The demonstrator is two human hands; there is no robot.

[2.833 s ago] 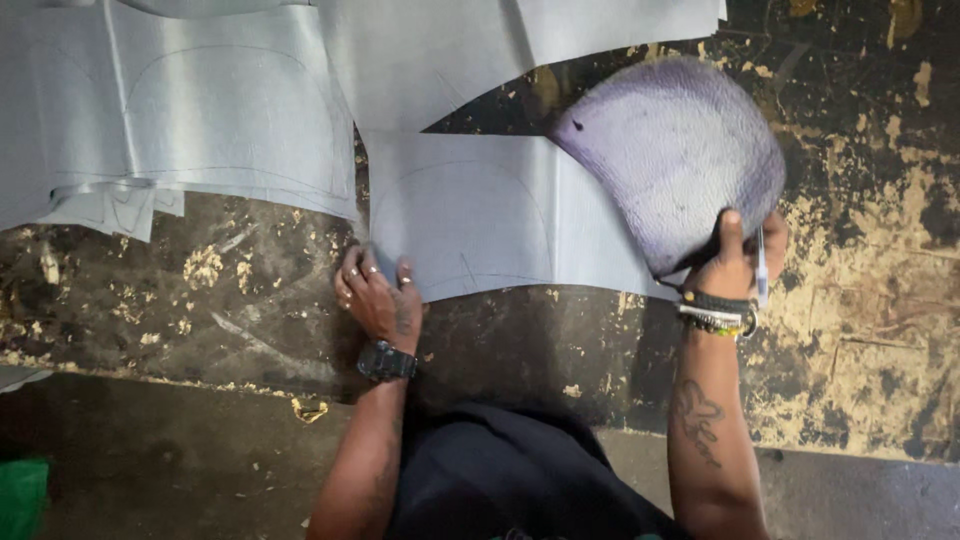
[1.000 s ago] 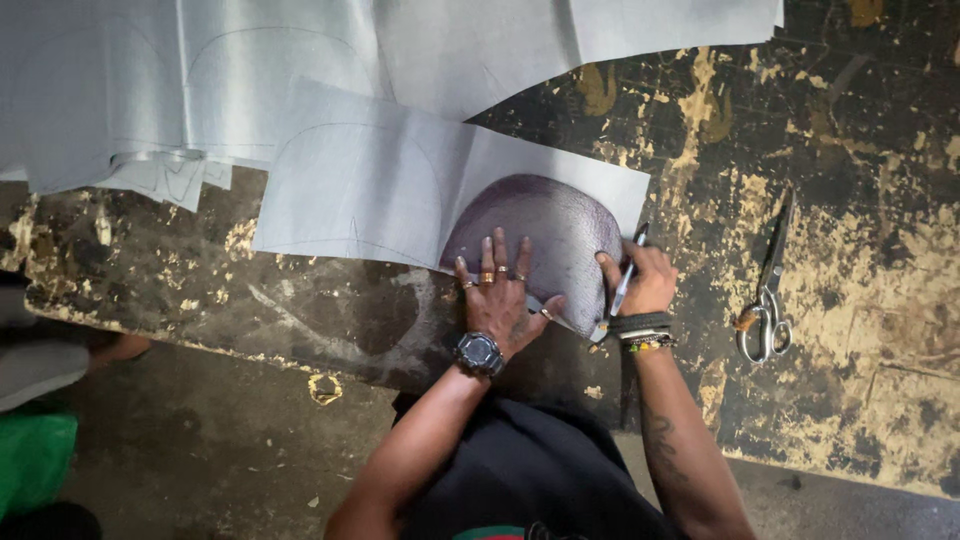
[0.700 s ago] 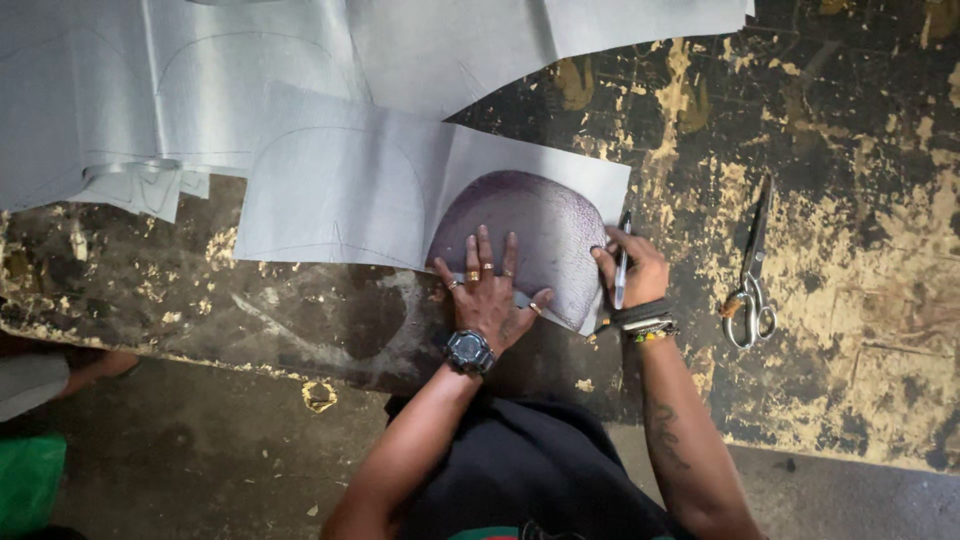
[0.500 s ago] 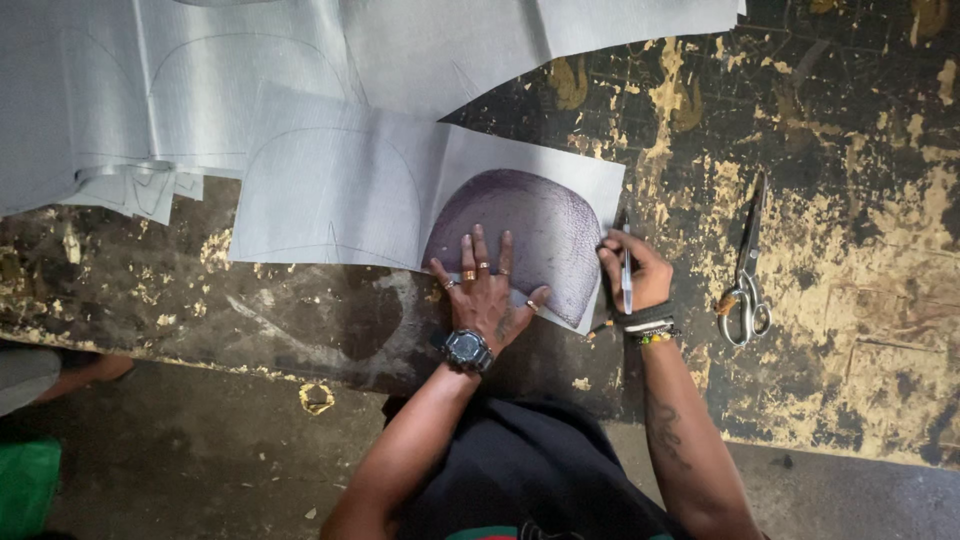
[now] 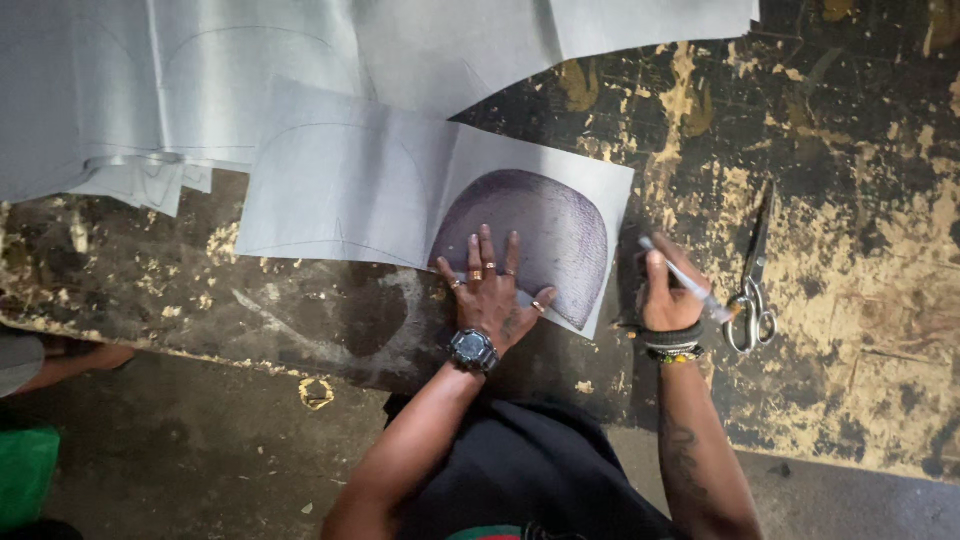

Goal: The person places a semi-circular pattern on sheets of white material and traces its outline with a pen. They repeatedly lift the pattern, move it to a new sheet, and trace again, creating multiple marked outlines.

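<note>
Moved since the oldest frame: dome-shaped purple pattern piece (image 5: 540, 240) no longer lifted at the right, now flat on the small grey sheet (image 5: 350, 185) at the near edge of the bench (image 5: 850, 330); scissors (image 5: 752, 290) now lying off to the right; since half a second ago, hardly any shift. Left hand (image 5: 492, 295) spread wide, fingers fanned, pressing on the lower left part of the pattern, palm toward the straight lower edge. Right hand (image 5: 668, 295) closed around a pale pen (image 5: 685, 280), just beside the right edge of the grey sheet, apart from the pattern's curved right side. Pen slanted, up and to the left, tip toward the sheet's edge; pattern lying to the left of that hand, its long axis running left to right and sloping down toward the right corner. Right hand nearer to the curved right flank, left hand already on the piece. Scissors blades pointing away, handles near, just right of the pen hand, untouched. Larger grey sheets (image 5: 200, 80) farther back, partly overlapping.
</note>
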